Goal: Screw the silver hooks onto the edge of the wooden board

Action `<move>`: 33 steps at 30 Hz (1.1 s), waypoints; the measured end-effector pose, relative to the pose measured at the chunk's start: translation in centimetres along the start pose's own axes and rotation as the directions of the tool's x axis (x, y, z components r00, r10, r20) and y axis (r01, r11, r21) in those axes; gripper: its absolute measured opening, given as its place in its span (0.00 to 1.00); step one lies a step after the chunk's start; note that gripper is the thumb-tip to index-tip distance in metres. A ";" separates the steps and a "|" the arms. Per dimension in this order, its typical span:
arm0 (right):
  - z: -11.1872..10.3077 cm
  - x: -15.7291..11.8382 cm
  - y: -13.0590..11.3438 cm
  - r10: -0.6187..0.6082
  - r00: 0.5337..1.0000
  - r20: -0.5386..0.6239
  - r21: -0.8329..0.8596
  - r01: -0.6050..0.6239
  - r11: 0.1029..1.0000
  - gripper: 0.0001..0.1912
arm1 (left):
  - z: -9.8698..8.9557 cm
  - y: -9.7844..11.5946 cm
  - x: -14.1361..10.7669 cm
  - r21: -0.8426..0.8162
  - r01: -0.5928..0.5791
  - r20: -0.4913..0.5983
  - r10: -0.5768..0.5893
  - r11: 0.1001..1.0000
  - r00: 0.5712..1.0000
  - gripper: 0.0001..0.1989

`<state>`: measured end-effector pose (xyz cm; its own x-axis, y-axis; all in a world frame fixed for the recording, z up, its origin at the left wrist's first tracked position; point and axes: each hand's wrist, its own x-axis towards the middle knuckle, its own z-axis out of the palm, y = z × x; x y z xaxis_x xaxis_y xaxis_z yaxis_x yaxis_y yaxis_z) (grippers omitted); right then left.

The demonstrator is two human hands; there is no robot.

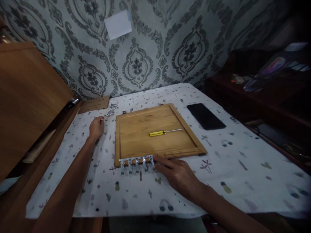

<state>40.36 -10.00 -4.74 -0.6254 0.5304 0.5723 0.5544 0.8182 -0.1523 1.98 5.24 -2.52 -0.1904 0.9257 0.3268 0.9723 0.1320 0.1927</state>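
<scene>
A wooden panel with a raised frame lies on the patterned white cloth. Several metal hinge-like pieces stand in a row along its near edge, at the left. My right hand touches the rightmost of these pieces with its fingertips. On the panel rests a screwdriver with a yellow handle, its shaft pointing right. My left hand is left of the panel, fingers closed together beside small metal parts; whatever it may hold is too small to make out.
A black flat device lies right of the panel. Brown cardboard is at the back left. A wooden cabinet borders the left side, and a plastic bottle is at the far right.
</scene>
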 end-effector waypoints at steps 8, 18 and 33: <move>-0.1 -0.2 -0.3 0.036 0.999 0.027 -0.023 -0.036 0.999 0.18 | -0.3 1.4 -0.4 0.041 0.098 0.045 -0.100 0.994 0.994 0.17; 0.4 -0.6 0.0 0.036 0.996 0.077 0.003 -0.036 0.999 0.18 | -0.2 1.2 -0.2 0.004 0.089 0.013 -0.089 0.996 0.996 0.15; 0.2 -0.5 -0.1 0.034 0.998 0.046 -0.014 -0.034 0.999 0.20 | -2.9 3.6 -1.5 -0.347 -0.087 -0.016 0.087 0.934 0.996 0.15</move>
<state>40.49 -10.24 -5.17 -0.6305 0.5676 0.5295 0.5829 0.7967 -0.1599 5.33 3.31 0.34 -0.1076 0.9279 0.3569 0.8777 -0.0800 0.4726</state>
